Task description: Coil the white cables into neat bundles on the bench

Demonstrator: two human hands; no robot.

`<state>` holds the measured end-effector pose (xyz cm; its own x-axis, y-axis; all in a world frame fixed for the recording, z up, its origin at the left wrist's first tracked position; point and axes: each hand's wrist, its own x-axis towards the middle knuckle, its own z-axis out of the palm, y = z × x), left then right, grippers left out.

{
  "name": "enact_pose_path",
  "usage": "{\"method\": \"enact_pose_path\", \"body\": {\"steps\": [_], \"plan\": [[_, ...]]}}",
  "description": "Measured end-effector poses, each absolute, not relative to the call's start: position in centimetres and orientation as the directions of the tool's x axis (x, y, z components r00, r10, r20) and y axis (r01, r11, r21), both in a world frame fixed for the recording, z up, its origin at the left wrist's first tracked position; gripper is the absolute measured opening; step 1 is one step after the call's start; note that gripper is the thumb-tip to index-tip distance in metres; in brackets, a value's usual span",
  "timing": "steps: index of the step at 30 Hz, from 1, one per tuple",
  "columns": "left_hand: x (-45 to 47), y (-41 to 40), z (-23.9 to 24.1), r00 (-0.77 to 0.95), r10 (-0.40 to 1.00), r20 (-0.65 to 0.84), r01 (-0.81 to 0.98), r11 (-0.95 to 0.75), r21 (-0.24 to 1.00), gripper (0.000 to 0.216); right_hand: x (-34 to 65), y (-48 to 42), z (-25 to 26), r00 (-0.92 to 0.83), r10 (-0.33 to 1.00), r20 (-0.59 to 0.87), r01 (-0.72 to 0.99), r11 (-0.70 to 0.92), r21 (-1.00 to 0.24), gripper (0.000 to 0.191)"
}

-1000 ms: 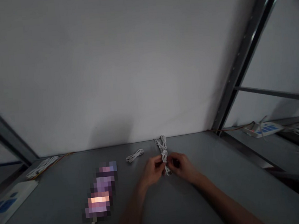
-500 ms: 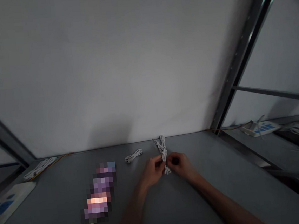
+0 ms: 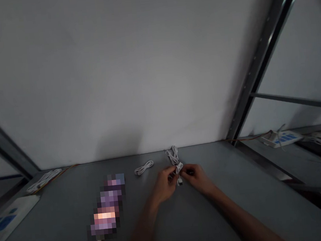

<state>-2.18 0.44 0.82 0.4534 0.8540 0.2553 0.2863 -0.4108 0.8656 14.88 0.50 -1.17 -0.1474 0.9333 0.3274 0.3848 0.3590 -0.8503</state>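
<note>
Both my hands meet over the grey table (image 3: 210,221) near its back edge. My left hand (image 3: 164,183) and my right hand (image 3: 196,176) are closed, each pinching the same bundled white cable (image 3: 175,160). The cable's loops stick out beyond my fingers toward the wall, and a short plug end hangs between my hands. A second coiled white cable (image 3: 144,168) lies on the table just left of my left hand.
A blurred-out object (image 3: 108,207) lies left of my forearm. A white power strip with blue sockets (image 3: 5,222) sits at the far left, more white cables (image 3: 43,180) behind it. A metal rack post (image 3: 259,59) rises at right, with another power strip (image 3: 282,138) beyond it.
My hands have shifted slightly and turned the cable bundle; the plug end now hangs lower between them. Everything else stays put.
</note>
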Motion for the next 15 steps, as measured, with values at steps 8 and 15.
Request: {"method": "enact_pose_path", "body": {"steps": [8,15], "plan": [[-2.3,0.8,0.4,0.432,0.829,0.354,0.255,-0.489,0.834,0.031,15.1,0.5,-0.6,-0.134,0.940,0.313,0.308,0.339,-0.889,0.024],[-2.1,1.3,-0.4,0.385,0.755,0.530,0.296,-0.645,0.704,0.041,15.0,0.8,-0.5,-0.098,0.974,0.205,0.181,0.220,-0.959,0.024]]}}
